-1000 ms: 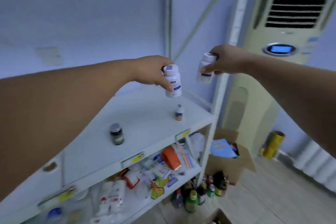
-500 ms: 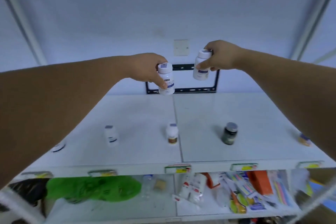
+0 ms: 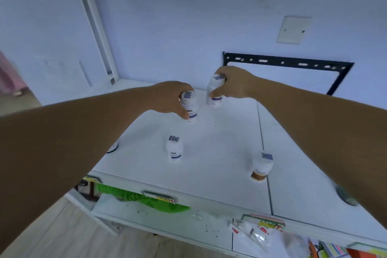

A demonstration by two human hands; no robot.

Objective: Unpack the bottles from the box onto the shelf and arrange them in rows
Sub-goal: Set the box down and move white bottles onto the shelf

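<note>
The left grip (image 3: pixel 171 98), a bare hand, has its fingers and thumb curled round the cap and shoulder of a white bottle (image 3: pixel 191 111). The bottle hangs upright with its base at or just above the shelf (image 3: pixel 219 153); I cannot tell whether it touches. The right grip (image 3: pixel 234 84) is closed the same way on a second white bottle (image 3: pixel 213 98), which is tipped slightly and sits further back, just beside the first. Out from there, a third white bottle (image 3: pixel 174 150) stands alone nearer the front edge, and a brown-banded bottle (image 3: pixel 261 166) stands well apart to its right. A dark bottle (image 3: pixel 345 197) shows half hidden under the right forearm. The box is out of view. I judge this to be the setting-down step, with both bottles about to be placed behind the front ones. Next I would lower each one flat, level the tilted one first, line them up with the bottles in front, then let go without knocking a neighbour.
</note>
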